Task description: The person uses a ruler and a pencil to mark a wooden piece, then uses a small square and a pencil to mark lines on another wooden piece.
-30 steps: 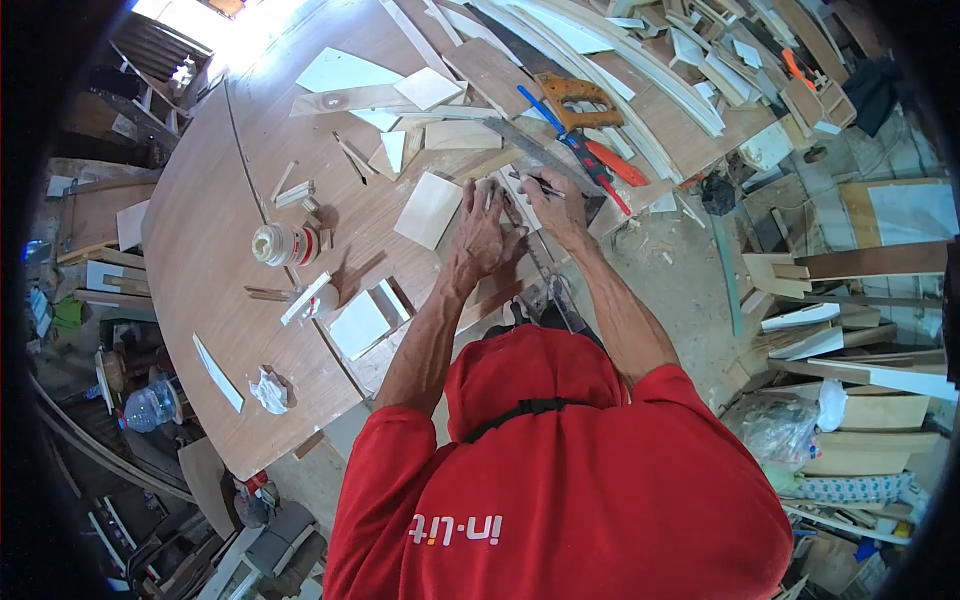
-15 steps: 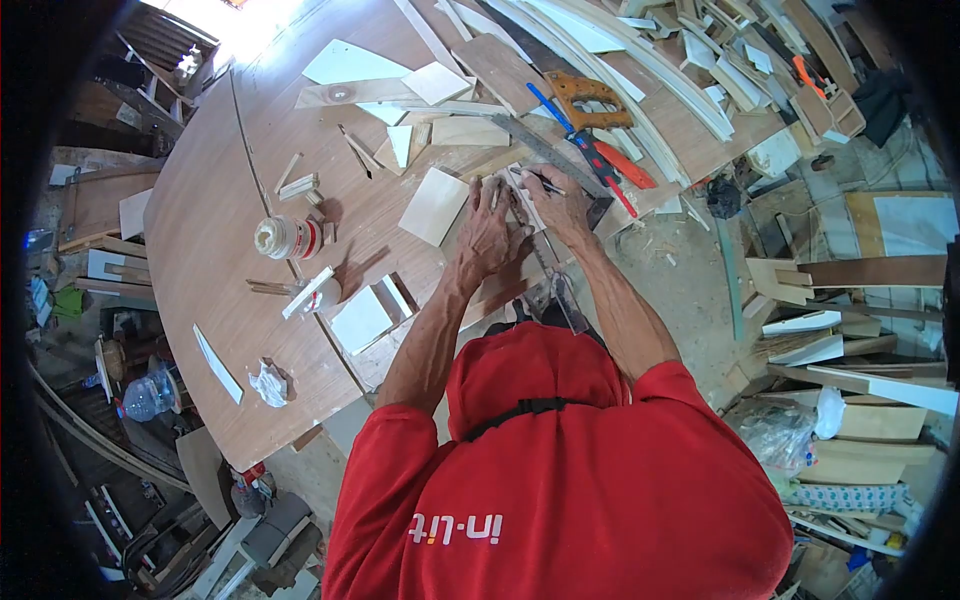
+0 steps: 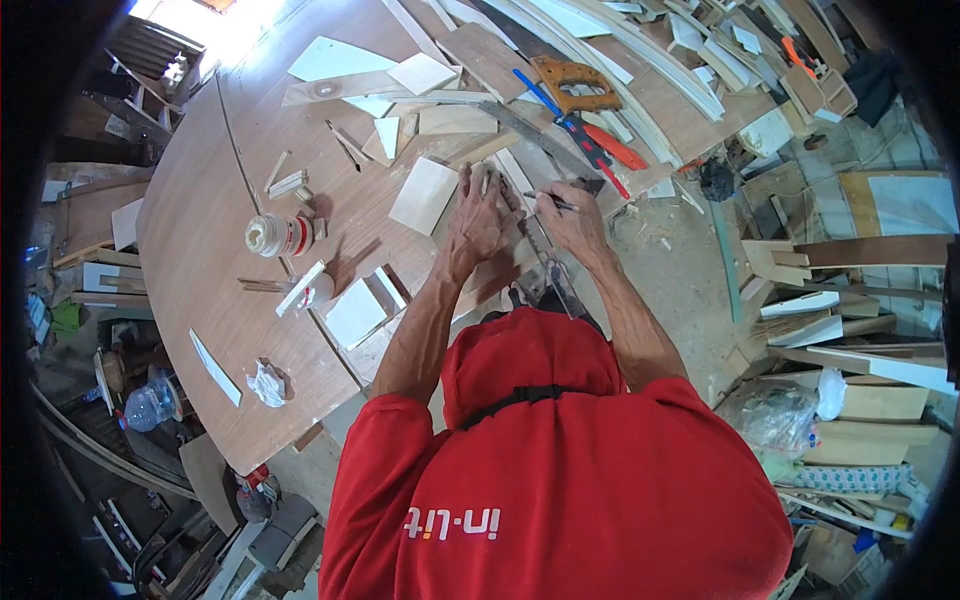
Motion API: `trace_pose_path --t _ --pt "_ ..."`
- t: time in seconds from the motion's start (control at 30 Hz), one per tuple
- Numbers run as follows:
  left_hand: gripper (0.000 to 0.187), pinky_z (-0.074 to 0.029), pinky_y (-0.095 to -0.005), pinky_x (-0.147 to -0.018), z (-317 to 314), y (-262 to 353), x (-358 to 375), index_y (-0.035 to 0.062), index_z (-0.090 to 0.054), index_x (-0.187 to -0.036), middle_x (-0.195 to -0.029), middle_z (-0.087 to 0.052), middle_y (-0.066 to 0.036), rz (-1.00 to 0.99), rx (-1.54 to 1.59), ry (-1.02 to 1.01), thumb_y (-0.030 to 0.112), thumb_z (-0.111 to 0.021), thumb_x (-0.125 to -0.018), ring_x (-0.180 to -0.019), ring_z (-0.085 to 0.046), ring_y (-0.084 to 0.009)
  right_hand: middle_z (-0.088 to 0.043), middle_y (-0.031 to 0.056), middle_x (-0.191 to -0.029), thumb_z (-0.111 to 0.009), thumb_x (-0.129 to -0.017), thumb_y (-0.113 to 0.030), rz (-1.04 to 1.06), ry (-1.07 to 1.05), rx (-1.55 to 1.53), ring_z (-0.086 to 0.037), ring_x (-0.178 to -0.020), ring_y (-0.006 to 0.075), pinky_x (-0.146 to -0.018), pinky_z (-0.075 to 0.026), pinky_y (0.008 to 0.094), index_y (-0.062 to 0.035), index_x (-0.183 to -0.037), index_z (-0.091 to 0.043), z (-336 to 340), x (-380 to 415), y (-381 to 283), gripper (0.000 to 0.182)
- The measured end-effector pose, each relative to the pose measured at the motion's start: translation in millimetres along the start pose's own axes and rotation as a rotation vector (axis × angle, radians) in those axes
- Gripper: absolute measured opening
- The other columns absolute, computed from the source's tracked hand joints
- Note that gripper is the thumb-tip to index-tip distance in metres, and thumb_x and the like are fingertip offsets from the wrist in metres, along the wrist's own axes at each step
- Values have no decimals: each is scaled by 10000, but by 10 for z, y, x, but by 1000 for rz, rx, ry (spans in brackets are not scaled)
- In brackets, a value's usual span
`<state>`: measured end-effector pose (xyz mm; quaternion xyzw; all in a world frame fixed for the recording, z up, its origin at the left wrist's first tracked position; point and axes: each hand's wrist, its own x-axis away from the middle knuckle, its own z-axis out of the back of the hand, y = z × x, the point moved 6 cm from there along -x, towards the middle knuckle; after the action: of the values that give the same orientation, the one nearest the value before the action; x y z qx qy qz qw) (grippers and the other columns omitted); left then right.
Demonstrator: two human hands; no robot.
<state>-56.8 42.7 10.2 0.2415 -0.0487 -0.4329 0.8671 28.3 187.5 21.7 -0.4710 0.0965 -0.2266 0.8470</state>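
Note:
My left hand (image 3: pixel 480 218) lies with fingers stretched forward on the work at the table's near edge, beside a narrow metal strip (image 3: pixel 541 245) that runs toward my body. In my right hand (image 3: pixel 574 222) is a dark, slim pencil (image 3: pixel 560 204), its tip pointing left toward the strip. A white-faced strip of wood (image 3: pixel 515 178) lies between the hands. Just left of my left hand sits a pale rectangular board (image 3: pixel 424 195). What lies under my left palm is hidden.
A handsaw with a wooden handle (image 3: pixel 575 85) and a blue-and-red tool (image 3: pixel 585 135) lie beyond my right hand. On the left of the table (image 3: pixel 200 260) are an open jar (image 3: pixel 280 236) and wood offcuts. Lumber piles (image 3: pixel 850 340) stand at the right.
My right hand with the pencil has moved a little back toward my body and to the right. My left hand stays nearly in place. The whole view has shifted slightly.

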Motion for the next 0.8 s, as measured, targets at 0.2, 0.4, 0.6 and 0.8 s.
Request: trace_pose_path --t 0.2,0.4,0.6,0.8 --pt "775 -179 -518 -1209 -73 -71 -10 -116 -417 -1391 -1457 -355 -303 0 9 -23 333 -694 -823 -1409 -231 -519 -668 193 -760 -573 -907 -273 5 45 -52 -650 -709 379 -650 -500 413 -38 -917 -703 151 409 24 269" --pt "744 -200 -511 -1205 -29 -38 18 -97 -422 -1392 -1481 -334 -279 22 6 2 354 -680 -860 -1418 -236 -497 -673 204 -808 -543 -960 -249 -56 132 -195 -654 -761 399 -670 -501 431 -19 -1000 -657 277 717 25 260" --pt "757 -201 -491 -1210 -45 -61 25 -86 -411 -1407 -1493 -327 -282 13 -13 -30 356 -685 -857 -1427 -218 -502 -671 216 -882 -533 -975 -256 -12 101 218 -641 -815 427 -716 -495 481 -19 -948 -614 218 1178 233 252" --pt "754 -216 -493 -1205 -68 -76 57 -81 -404 -1410 -1494 -325 -283 21 -13 1 340 -687 -851 -1429 -219 -497 -673 192 -853 -602 -939 -263 -151 19 29 -647 -745 372 -696 -500 434 -22 -1010 -643 -114 1265 564 254"
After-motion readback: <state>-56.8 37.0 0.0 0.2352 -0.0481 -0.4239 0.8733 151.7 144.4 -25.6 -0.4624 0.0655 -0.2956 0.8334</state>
